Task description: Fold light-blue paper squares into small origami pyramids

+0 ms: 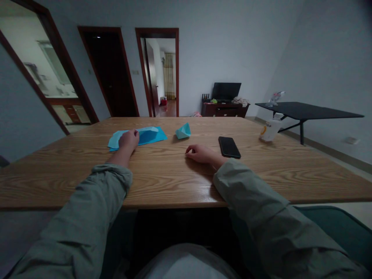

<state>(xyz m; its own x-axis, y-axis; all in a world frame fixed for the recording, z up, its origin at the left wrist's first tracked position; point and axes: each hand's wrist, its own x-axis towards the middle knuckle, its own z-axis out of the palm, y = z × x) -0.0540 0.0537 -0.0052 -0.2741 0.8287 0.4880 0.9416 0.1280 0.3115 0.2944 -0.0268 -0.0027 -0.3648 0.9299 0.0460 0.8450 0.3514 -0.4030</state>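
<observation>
My left hand (130, 140) is closed at the edge of a light blue sheet of paper (147, 130), which lifts and curves above a stack of brighter blue paper (158, 135). Its fingertips pinch the sheet, as far as I can see. Beyond and between my hands, a folded light blue paper piece (183, 131) stands on the table, touched by neither. My right hand (200, 153) rests on the wood with its fingers curled in and nothing visible in them. Just right of it lies a black smartphone (229, 147), close to the wrist.
The wooden table (168, 178) stretches across the view. A white carton or tissue pack (270, 130) stands at its right side. Behind that is a black table (308, 110) with a clear plastic item on it. A television (226, 91) sits on a dark cabinet by the wall.
</observation>
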